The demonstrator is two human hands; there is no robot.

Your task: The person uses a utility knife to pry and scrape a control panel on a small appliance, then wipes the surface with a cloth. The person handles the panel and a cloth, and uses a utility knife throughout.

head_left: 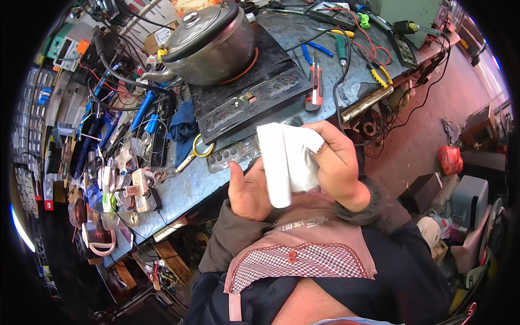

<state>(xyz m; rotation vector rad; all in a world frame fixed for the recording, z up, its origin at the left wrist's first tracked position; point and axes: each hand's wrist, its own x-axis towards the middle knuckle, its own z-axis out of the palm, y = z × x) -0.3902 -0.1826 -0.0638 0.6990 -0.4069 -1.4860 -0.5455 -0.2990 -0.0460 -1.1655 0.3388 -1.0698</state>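
Observation:
A white cloth with a zigzag-cut edge hangs folded in front of my chest, just off the bench's near edge. My right hand is closed on its upper right side, thumb and fingers pinching the fabric. Close to the cloth's left side is my left hand, palm up with the thumb spread away; its fingertips are hidden behind the cloth. Beyond the hands, a lidded metal pot stands on a black induction cooker.
On the blue-grey bench lie a magnifying glass, a red utility knife, a green-handled screwdriver and yellow-handled pliers. Tools, cables and plugs crowd the left side. Boxes and a red bag sit on the floor at right.

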